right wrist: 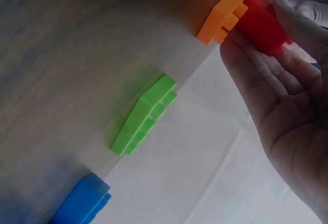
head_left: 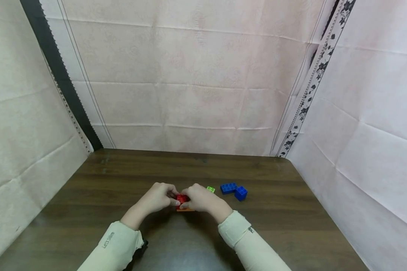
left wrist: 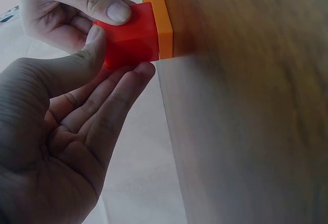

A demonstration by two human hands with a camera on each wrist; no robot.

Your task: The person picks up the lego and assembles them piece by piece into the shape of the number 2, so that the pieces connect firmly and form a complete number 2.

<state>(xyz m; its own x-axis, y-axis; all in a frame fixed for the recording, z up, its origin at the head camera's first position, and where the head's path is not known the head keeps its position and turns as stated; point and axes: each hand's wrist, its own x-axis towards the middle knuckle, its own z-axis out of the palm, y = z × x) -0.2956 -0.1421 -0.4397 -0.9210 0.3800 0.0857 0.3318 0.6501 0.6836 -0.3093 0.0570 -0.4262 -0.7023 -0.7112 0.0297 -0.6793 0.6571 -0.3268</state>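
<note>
A red toy building block (head_left: 182, 198) sits on an orange building brick (head_left: 186, 210) at the middle of the wooden table, held between both hands. My left hand (head_left: 158, 198) pinches it from the left, the thumb on one edge and the straighter fingers along another side, as the left wrist view shows. From the right, my right hand (head_left: 199, 197) grips the same red block (right wrist: 262, 21), thumb on one face and fingers behind. Studs of the orange brick (right wrist: 225, 14) show beside the red block. Whether the two pieces are fully pressed together, I cannot tell.
Behind my right hand lies a lime-green brick (head_left: 210, 189), partly hidden. Farther right are a flat blue brick (head_left: 228, 188) and a taller blue block (head_left: 241, 193), close together. Pale cloth (head_left: 203, 94) hangs around the brown table (head_left: 122, 173).
</note>
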